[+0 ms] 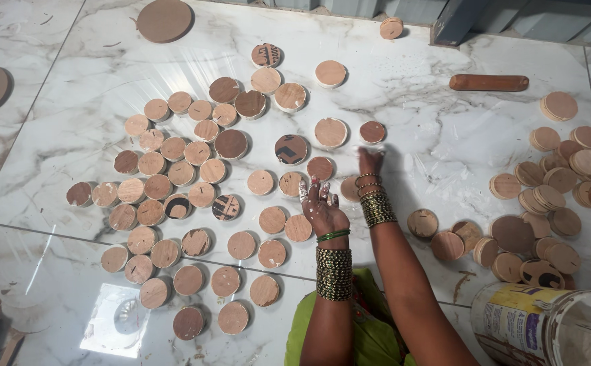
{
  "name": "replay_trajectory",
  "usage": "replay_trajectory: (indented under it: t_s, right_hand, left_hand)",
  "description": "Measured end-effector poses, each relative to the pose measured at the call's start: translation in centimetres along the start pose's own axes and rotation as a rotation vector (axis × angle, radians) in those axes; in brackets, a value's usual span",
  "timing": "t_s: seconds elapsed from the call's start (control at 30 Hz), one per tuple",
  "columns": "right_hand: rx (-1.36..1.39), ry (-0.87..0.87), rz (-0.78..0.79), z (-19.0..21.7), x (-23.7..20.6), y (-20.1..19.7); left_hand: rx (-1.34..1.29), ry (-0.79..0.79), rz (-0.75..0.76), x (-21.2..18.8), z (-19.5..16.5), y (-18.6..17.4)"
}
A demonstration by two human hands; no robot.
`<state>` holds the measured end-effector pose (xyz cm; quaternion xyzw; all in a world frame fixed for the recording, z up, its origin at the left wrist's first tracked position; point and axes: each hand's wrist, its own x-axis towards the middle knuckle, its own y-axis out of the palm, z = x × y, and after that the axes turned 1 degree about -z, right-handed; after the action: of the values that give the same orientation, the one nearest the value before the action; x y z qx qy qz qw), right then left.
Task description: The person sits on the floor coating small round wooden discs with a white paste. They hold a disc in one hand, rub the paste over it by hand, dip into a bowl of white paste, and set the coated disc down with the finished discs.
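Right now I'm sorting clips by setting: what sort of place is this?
Probably a small craft workshop floor: wooden discs spread over marble tiles, a glue tub nearby, hands smeared white.

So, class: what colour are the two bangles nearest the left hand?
Green, two thin bangles just below the left hand; clearest in the head view.

Small round wooden discs (pixel 272 219), tan to brown, laid flat in loose rows on marble, one disc (pixel 372 132) just beyond the fingertips.
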<state>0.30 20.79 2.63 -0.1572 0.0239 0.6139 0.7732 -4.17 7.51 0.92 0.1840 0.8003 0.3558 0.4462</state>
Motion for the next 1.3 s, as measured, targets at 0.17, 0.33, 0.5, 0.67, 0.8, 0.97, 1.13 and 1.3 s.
replay_trajectory:
  t_s: [0.17,0.33,0.5,0.67,0.8,0.97,1.13,1.3]
  right_hand:
    - [-0.088,-0.263,-0.196,-0.6,0.6,-3.2]
    - [-0.297,-0.382,-0.117,-3.3,-1.0,-8.5]
    - [-0.643,-0.377,-0.11,-5.2,-1.7,-17.1]
    - [-1.09,-0.49,0.003,-6.2,-3.5,-20.7]
    - [-1.314,-0.417,0.083,-6.1,-5.5,-18.6]
    - [-1.22,-0.38,0.053,-4.8,-7.0,-18.3]
    - [-0.589,-0.418,-0.054,-3.4,-8.3,-19.4]
    - [-0.559,-0.854,-0.141,-2.0,-10.2,-20.8]
  left_hand:
    - [-0.042,0.018,0.015,0.3,0.0,-0.1]
    - [-0.026,0.049,0.027,0.9,-0.2,-0.4]
    - [-0.013,0.033,0.065,1.1,-0.8,-0.6]
    - [0.056,0.032,0.131,0.4,-0.5,0.2]
    - [0.086,0.041,0.186,-0.1,-0.7,0.8]
    - [0.247,0.091,0.135,-0.1,-1.1,1.2]
    - [0.556,0.093,0.437,-1.5,1.6,1.8]
    - [1.093,0.137,0.87,-5.7,4.5,1.8]
